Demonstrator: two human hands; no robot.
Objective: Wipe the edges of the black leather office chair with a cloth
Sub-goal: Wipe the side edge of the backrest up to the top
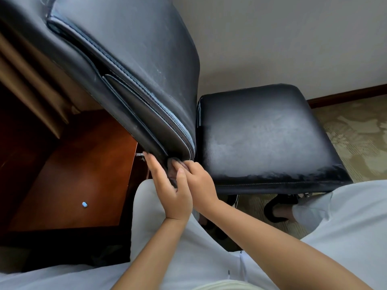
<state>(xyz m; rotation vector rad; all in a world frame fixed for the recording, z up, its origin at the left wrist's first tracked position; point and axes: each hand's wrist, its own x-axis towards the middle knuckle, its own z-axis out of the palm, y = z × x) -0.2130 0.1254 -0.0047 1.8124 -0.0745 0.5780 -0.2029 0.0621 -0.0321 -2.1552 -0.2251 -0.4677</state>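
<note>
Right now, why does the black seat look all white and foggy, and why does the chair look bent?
In the head view, soft daylight glares off the seat, washing its leather pale; the wide-angle lens curves the chair back; the dark cloth between both hands is shadowed and hard to see.

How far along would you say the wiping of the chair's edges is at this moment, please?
Nothing can be confirmed as finished from this one view. In hand: the right hand presses a dark cloth against the bottom corner of the chair back, while the left hand steadies that edge. Left: the seat shows a pale dusty film, as does the backrest's upper seam, so those edges look unwiped.
</note>
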